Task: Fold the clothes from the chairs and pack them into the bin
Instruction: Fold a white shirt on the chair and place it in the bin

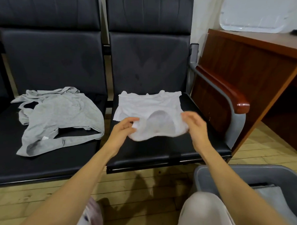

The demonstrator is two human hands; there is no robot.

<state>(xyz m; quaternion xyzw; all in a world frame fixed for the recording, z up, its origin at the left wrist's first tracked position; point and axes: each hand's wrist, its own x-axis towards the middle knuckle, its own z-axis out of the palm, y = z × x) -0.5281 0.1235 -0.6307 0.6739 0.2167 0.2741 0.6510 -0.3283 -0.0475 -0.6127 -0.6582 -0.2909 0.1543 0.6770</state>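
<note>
Left grip (122,130) pinches the near left corner of the white garment (151,107), fingers curled on the cloth, and the right grip (195,127) holds its near right edge, somewhat blurred. That near edge is lifted off the right chair seat (159,152), while the far part lies flat toward the backrest. Bare seat shows between the garment and the seat's front edge. A grey garment (59,115) lies crumpled on the left chair seat (5,140), apart from the white one. The grey bin (227,168) stands on the wooden floor (141,185) near the seat's front right corner, with a pale cloth (270,196) inside.
</note>
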